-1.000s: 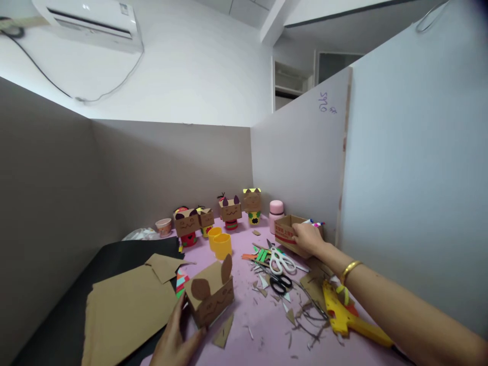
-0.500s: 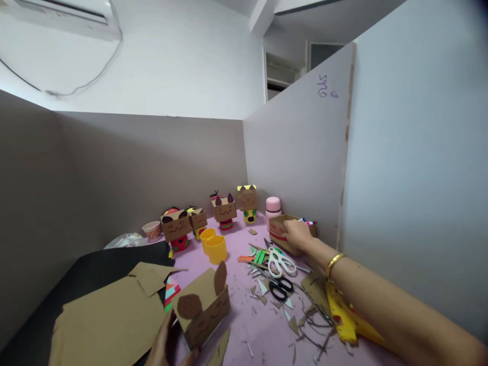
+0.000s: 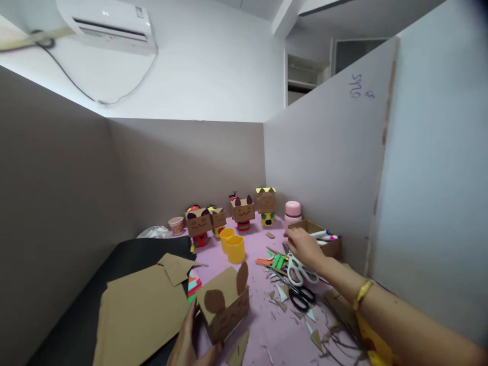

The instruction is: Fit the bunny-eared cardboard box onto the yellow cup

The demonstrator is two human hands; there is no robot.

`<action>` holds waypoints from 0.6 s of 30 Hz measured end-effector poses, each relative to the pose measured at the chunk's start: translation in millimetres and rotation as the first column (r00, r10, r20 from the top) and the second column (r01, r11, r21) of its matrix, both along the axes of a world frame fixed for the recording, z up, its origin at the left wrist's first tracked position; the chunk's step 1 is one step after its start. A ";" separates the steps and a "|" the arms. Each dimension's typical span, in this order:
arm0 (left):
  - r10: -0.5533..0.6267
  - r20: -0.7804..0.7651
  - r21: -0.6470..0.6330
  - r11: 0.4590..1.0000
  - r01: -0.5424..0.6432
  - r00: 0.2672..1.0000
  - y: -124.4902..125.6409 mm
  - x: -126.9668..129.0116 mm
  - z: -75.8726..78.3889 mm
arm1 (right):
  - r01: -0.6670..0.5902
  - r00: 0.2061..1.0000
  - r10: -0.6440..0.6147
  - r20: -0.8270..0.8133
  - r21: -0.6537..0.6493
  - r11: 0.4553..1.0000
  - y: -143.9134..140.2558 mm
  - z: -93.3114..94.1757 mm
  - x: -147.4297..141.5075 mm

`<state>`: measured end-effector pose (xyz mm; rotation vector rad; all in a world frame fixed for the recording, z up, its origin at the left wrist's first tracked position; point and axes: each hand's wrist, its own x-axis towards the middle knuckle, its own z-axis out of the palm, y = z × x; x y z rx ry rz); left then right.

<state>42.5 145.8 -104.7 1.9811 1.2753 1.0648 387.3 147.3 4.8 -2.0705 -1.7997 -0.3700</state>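
A small cardboard box with two brown ears and a drawn face (image 3: 229, 310) stands near the table's front. My left hand (image 3: 190, 338) grips its left side, thumb at the lower front edge. My right hand (image 3: 305, 247) is over the table in front of the open cardboard box of markers (image 3: 332, 247), its fingers curled together. Whatever those fingers hold, if anything, is hidden. White-handled scissors (image 3: 301, 270) and black-handled scissors (image 3: 302, 299) lie below the right hand.
Several box-headed figures (image 3: 243, 211) stand at the back beside a pink flask (image 3: 293, 213). Yellow cups (image 3: 235, 250) sit mid-table. Cardboard sheets (image 3: 145, 310) lie left; scraps (image 3: 316, 339) and a yellow glue gun (image 3: 375, 340), partly hidden by my right forearm, are on the right.
My right hand has come out of the marker box to a spot in front of it. The view has turned left. My left hand keeps its hold on the eared box.
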 end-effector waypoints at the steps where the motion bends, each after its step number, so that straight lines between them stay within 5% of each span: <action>1: 0.025 0.009 0.013 1.000 -0.025 1.000 -2.8 2.1 1.6 | -0.067 0.998 0.067 -0.018 -0.006 0.998 6.0 0.1 -13.9; 5: 0.031 0.031 0.008 0.999 -0.031 0.999 -8.6 6.1 4.2 | -0.263 0.962 0.260 -0.077 -0.022 0.965 39.9 -3.7 -68.9; 9: 0.030 0.053 -0.025 0.999 -0.029 0.998 -10.2 5.3 6.6 | -0.328 0.938 0.320 -0.130 -0.045 0.944 74.8 -10.4 -103.0; 18: -0.048 0.029 -0.144 0.988 0.052 0.998 -17.8 5.7 19.9 | -0.293 0.927 0.282 -0.249 -0.008 0.956 91.9 -19.2 -114.0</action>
